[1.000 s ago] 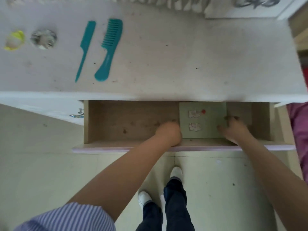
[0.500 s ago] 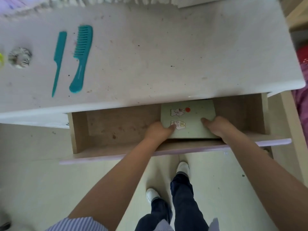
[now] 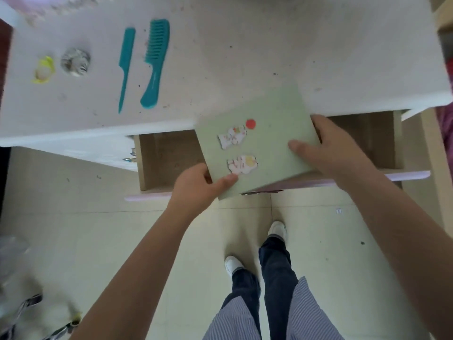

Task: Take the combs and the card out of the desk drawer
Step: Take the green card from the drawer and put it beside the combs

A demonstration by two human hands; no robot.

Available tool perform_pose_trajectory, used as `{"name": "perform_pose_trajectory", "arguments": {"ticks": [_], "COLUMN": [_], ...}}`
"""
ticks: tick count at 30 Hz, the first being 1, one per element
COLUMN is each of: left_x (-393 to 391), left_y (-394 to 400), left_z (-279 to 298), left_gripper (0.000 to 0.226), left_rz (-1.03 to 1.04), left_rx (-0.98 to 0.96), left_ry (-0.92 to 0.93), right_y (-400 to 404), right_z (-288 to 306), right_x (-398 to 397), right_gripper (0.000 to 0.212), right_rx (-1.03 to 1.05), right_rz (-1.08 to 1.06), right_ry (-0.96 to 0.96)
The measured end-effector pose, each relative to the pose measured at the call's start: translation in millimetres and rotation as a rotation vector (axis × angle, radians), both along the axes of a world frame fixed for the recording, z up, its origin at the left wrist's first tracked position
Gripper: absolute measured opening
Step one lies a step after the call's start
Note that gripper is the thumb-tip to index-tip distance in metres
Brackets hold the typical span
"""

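Note:
A pale green card (image 3: 267, 133) with two white stickers and a red dot is held above the open wooden drawer (image 3: 169, 158), tilted, its far corner over the desk's front edge. My left hand (image 3: 196, 185) grips its near left corner. My right hand (image 3: 338, 148) grips its right edge, thumb on top. Two teal combs lie side by side on the white desk top (image 3: 294, 45): a thin tail comb (image 3: 126, 67) and a wide-toothed comb (image 3: 154, 65) to its right.
A grey scrunchie (image 3: 75, 61) and a yellow hair tie (image 3: 44, 69) lie at the desk's left. The drawer's lilac front (image 3: 407, 175) juts toward me. My legs and white shoes stand on the tiled floor below. Blurred objects lie at the lower left.
Both hands closed on the card inside the drawer and lifted it up and out. It now sits above the drawer, partly over the desk edge. The combs have not moved.

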State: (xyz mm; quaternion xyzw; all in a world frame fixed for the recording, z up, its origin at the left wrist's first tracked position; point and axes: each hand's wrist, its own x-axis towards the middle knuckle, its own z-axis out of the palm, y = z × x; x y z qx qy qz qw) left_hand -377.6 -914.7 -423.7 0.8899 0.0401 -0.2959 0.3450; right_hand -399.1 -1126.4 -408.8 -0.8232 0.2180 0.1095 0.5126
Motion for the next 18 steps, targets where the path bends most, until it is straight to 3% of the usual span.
{"name": "perform_pose_trajectory", "arguments": {"ticks": [2,5,7,10,12,15,18], "left_x": [16.0,43.4,57.2,74.3,82.5,94.3,98.4], "left_y": [2.1,-6.9,-20.8,-38.7,-47.0,-51.1,-52.6], "left_z": [3.5,0.8,-3.9,-12.2,-14.1,-12.9,-16.2], "left_gripper": [0.011,0.025,0.029,0.032,0.027,0.026,0.024], "left_rz": [0.219,0.507,0.696,0.756,0.671,0.492,0.263], "left_rx": [-0.2,-0.422,-0.518,-0.538,-0.487,-0.378,-0.171], "left_ry": [0.002,0.101,0.147,0.178,0.147,0.087,-0.031], "right_y": [8.2,16.4,20.6,33.1,29.8,2.8,-21.1], "right_z": [3.1,-6.8,-16.1,-26.2,-29.4,-38.3,-48.1], "right_x": [26.5,77.8,106.1,128.7,133.2,124.0,99.2], "right_gripper": [0.034,0.011,0.026,0.019,0.035,0.036,0.033], "right_rx": [0.291,0.823,0.936,0.891,0.83,0.741,0.276], "right_rz": [-0.119,-0.497,-0.62,-0.466,-0.385,-0.338,-0.1], "right_ry": [-0.058,-0.03,-0.037,-0.034,-0.028,-0.081,-0.189]}}
